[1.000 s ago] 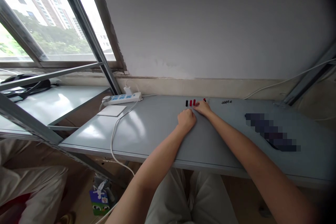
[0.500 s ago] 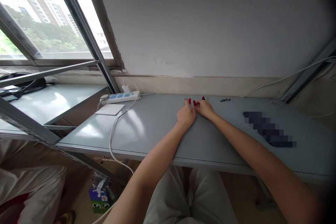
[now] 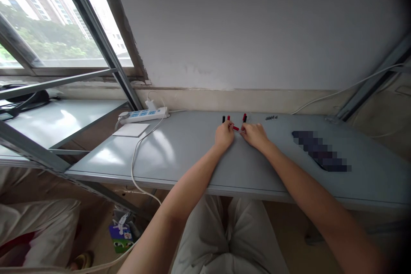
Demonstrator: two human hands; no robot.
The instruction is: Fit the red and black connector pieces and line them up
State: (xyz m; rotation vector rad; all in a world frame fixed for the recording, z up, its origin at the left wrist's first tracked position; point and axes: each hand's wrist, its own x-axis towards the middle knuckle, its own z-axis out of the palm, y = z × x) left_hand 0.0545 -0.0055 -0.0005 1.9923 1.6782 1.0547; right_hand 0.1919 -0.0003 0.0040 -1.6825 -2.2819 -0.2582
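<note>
Over the far part of the grey table, my left hand (image 3: 224, 135) is closed, thumb and finger pinched at one end of a small red stick-like piece (image 3: 236, 128). The piece lies tilted in the gap between my hands. My right hand (image 3: 255, 135) is closed close by on the right; whatever its fingertips grip is too small to make out. Just beyond my left hand stand a short black piece (image 3: 224, 118) and a short red piece (image 3: 228, 117). Past my right fingers is a red-and-black piece (image 3: 244, 117), partly hidden by the hand.
Several small dark bits (image 3: 271, 117) lie in a row near the wall. A blurred-out dark object (image 3: 321, 152) rests at the right. On the left are a white power strip (image 3: 144, 114), a flat white pad (image 3: 131, 130) and a white cable (image 3: 136, 154) hanging over the table edge.
My fingers have shifted slightly, and the red piece between my hands now lies tilted and shows more. The black piece by my left hand shows more clearly. The whole view has shifted a little.
</note>
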